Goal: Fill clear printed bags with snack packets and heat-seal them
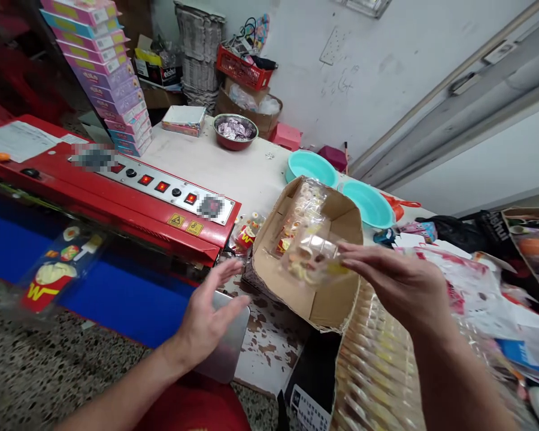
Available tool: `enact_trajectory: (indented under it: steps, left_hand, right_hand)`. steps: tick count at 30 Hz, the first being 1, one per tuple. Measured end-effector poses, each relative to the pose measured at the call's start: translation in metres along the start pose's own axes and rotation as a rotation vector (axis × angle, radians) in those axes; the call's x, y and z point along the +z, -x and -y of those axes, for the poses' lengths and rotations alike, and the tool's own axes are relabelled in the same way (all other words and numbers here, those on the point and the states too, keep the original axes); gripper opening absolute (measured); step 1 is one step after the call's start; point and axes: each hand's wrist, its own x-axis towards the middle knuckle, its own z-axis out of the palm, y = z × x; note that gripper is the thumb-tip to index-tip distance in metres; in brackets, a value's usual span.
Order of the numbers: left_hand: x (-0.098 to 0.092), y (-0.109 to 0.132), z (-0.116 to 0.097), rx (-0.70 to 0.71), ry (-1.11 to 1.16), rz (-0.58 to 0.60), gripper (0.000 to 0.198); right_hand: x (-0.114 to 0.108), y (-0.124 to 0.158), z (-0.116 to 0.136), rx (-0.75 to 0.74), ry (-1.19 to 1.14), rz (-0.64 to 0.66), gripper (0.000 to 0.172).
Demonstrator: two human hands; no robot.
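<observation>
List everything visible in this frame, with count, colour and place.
sealing machine: one, red with blue belt, left
packet on belt: one, clear, printed, on blue belt
stacked boxes: many, pink and purple, top left
metal bowl: one, red outside, far table
basins: two, teal, behind the carton
cardboard carton: one, brown, table centre
clear packet: one, held over carton
metal plate: one, grey, under left hand
left hand: open, over plate
right hand: pinching clear packet
</observation>
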Motion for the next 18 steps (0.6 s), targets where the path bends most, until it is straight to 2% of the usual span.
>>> enact_trajectory:
  steps: [2,3,6,8,11,15,18]
  left_hand:
    - [0.012,-0.015,-0.017,-0.081,0.231,0.086,0.070]
    - [0.015,-0.021,-0.023,-0.144,0.320,0.105,0.067]
    - [0.015,-0.028,-0.022,-0.370,0.473,0.049,0.038]
    - [0.009,-0.024,-0.009,-0.476,0.500,-0.055,0.030]
    - [-0.001,-0.014,0.018,-0.535,0.478,-0.212,0.029]
    - [-0.017,-0.013,0.053,-0.535,0.434,-0.433,0.030]
    - [-0.035,-0.019,0.067,-0.631,0.443,-0.479,0.033]
  right_hand:
    - [0.009,0.010,0.025,0.040,-0.118,0.106,0.007]
    - [0.018,0.014,0.031,0.084,-0.185,0.168,0.008]
    - [0.058,0.027,0.029,0.277,-0.372,0.268,0.013]
    - [0.088,0.036,0.022,0.434,-0.469,0.267,0.017]
    - [0.130,0.048,0.014,0.631,-0.579,0.258,0.024]
    - [0.180,0.053,0.008,0.784,-0.737,0.208,0.032]
    - [0.214,0.049,0.001,0.844,-0.810,0.156,0.038]
